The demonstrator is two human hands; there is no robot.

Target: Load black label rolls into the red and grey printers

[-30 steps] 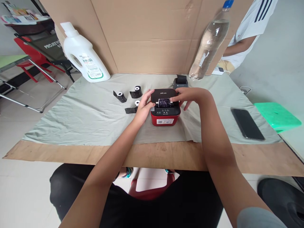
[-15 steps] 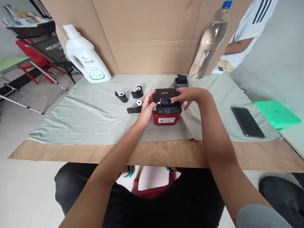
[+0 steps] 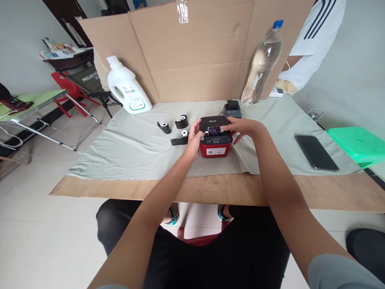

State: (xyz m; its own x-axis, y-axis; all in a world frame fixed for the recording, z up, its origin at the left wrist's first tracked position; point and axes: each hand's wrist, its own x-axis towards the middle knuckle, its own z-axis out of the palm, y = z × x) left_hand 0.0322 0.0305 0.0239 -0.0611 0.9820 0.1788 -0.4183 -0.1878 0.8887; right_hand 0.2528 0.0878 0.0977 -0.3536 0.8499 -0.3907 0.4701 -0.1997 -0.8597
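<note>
A box-shaped machine (image 3: 214,150) with a red body and black top stands on the grey cloth in front of me. Across an opening in its top lies a small dark, shiny roll (image 3: 214,131). My left hand (image 3: 195,141) grips the machine's left side, fingers behind and thumb at the roll's left end. From the right, my right hand (image 3: 242,127) holds the other side, one finger reaching the roll's right end; its remaining fingers are partly hidden. Near my left hand lie several loose black rolls with white cores, among them one roll (image 3: 181,122) farther back.
A small dark grey device (image 3: 232,109) sits behind the machine. White jug (image 3: 129,90) and water bottle (image 3: 261,70) stand against the cardboard screen (image 3: 195,80). A phone (image 3: 316,152) lies at right, beside a green stool (image 3: 357,142). Another person's white sleeve (image 3: 321,32) shows behind.
The camera view has shifted, so everything sits slightly more to the right and the background shows more. Both hands stay on the machine and roll, with hardly any change in their hold.
</note>
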